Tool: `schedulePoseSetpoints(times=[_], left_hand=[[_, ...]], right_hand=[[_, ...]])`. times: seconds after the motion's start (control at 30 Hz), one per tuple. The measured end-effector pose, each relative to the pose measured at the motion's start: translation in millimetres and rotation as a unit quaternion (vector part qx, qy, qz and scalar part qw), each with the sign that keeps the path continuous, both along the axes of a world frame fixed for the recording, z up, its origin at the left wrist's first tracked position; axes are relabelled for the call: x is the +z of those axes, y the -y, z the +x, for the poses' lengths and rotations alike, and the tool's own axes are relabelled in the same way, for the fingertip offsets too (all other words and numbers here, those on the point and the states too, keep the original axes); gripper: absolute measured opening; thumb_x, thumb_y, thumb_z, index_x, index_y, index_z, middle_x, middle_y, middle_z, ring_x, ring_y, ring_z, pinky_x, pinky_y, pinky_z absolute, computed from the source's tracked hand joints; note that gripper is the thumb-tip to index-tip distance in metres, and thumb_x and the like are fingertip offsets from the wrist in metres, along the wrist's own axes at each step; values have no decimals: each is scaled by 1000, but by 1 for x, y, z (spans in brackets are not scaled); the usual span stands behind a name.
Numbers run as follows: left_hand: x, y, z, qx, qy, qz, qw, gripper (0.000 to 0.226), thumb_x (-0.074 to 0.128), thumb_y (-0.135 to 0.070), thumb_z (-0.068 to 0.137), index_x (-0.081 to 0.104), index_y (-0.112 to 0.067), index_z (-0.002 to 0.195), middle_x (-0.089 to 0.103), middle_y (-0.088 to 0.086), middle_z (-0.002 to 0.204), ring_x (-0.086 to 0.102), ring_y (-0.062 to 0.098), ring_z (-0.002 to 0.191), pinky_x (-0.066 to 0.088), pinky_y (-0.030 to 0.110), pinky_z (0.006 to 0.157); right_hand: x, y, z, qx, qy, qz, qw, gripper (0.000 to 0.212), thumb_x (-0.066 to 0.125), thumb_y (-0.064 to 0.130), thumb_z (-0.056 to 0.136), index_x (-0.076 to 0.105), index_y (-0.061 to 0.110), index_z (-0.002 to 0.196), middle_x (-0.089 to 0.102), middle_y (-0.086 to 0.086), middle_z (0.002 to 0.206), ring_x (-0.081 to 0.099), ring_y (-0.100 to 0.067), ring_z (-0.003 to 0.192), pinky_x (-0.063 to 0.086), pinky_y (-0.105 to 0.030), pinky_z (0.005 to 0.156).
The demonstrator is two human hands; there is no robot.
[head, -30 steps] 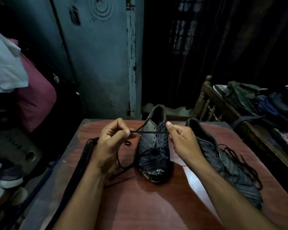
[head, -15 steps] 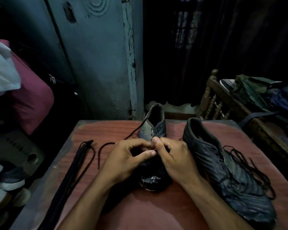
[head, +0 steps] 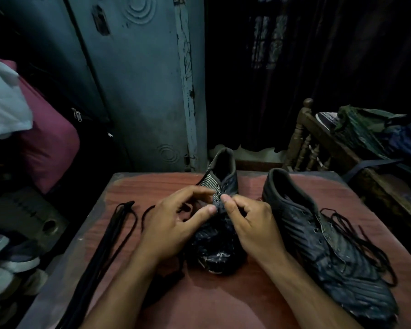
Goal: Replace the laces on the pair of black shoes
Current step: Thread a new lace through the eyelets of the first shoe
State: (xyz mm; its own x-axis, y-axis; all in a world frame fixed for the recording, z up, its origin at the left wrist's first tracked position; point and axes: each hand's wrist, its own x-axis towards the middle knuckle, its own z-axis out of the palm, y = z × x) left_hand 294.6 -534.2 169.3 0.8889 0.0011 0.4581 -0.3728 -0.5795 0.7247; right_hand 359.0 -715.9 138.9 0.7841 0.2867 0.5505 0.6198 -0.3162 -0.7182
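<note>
Dim room, blue-grey door (head: 138, 91)

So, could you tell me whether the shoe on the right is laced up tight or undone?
Undone: the right shoe has its lace spilling loose over its side onto the table.

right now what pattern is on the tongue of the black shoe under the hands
Fine black and white stripes on the tongue of the middle black shoe, best in the head view.

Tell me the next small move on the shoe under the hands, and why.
Probably draw the lace through the eyelet and out to the side. Both hands, left hand and right hand, meet fingertip to fingertip over the eyelets of the middle shoe, and slack lace lies on the table beside it.
</note>
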Motion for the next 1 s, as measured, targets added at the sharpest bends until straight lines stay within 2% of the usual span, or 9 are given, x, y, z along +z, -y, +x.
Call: schedulePoseSetpoints(times=[0.13, 0.3, 0.4, 0.53, 0.63, 0.73, 0.83, 0.93, 1.0], left_hand=[[-10, 9, 3, -33, -28, -10, 999, 21, 73, -37, 86, 77, -31, 106, 76, -17, 97, 71, 3, 92, 54, 24, 84], [-13, 4, 10, 26, -2, -20, 999, 15, 69, -24, 90, 78, -29, 101, 74, -15, 96, 71, 7, 92, 53, 22, 81], [-17, 3, 12, 90, -11, -17, 996, 22, 63, -24, 89, 77, -34, 101, 71, -18, 97, 67, 2, 93, 47, 13, 77], [-19, 6, 15, 136, -42, -45, 989, 12, 75, -17, 89, 78, -29, 88, 71, -15, 86, 60, -4, 70, 41, 12, 66], [-19, 10, 14, 127, -50, -23, 990, 8, 79, -19, 87, 77, -27, 85, 71, -14, 82, 60, -3, 66, 40, 8, 63], [-19, 12, 14, 131, -43, -24, 990, 11, 79, -21, 87, 74, -26, 79, 69, -16, 76, 58, -2, 62, 39, 8, 60], [-21, 10, 15, 147, -53, -23, 988, 9, 77, -22, 89, 74, -28, 83, 66, -22, 69, 56, -5, 60, 38, 8, 58], [-24, 6, 17, 140, -75, -8, 987, 18, 72, -23, 92, 77, -38, 99, 68, -27, 76, 57, -5, 68, 42, 14, 65], [-24, 6, 17, 132, -81, -1, 988, 22, 70, -20, 92, 78, -39, 100, 70, -29, 87, 57, -9, 75, 42, 15, 70]], right_hand=[[3, -3, -6, 19, 20, 5, 1000, 51, 53, 44, 101, 49, 11, 62, 45, 1, 54, 41, -2, 49, 30, -22, 48], [2, -1, -1, -2, -7, 11, 1000, 51, 50, 51, 101, 54, 12, 69, 49, -2, 57, 46, -8, 51, 39, -37, 50], [1, 1, 2, -27, -24, 31, 999, 28, 55, 40, 104, 61, 21, 84, 59, 2, 64, 57, -10, 58, 46, -40, 57], [-4, -1, 6, -51, -40, 25, 998, 5, 63, 23, 99, 61, 26, 97, 58, 2, 69, 57, -12, 61, 49, -37, 60], [-5, -2, 7, -57, -28, 13, 998, 19, 66, 12, 93, 62, 27, 105, 54, 7, 76, 53, -10, 64, 46, -26, 66], [-6, -2, 8, -56, -33, -25, 998, 37, 66, 8, 91, 63, 29, 121, 48, 9, 91, 49, -13, 62, 46, -22, 70], [-7, -2, 10, -27, -44, -57, 997, 50, 64, 9, 93, 58, 36, 135, 44, 9, 89, 44, -7, 59, 43, -21, 66], [-7, 0, 12, -2, -53, -85, 995, 54, 60, 12, 95, 55, 40, 141, 39, 11, 83, 42, -3, 64, 38, -20, 67], [-6, 1, 12, 0, -54, -101, 993, 55, 59, 13, 96, 54, 41, 142, 38, 11, 81, 44, -4, 65, 37, -21, 66]])
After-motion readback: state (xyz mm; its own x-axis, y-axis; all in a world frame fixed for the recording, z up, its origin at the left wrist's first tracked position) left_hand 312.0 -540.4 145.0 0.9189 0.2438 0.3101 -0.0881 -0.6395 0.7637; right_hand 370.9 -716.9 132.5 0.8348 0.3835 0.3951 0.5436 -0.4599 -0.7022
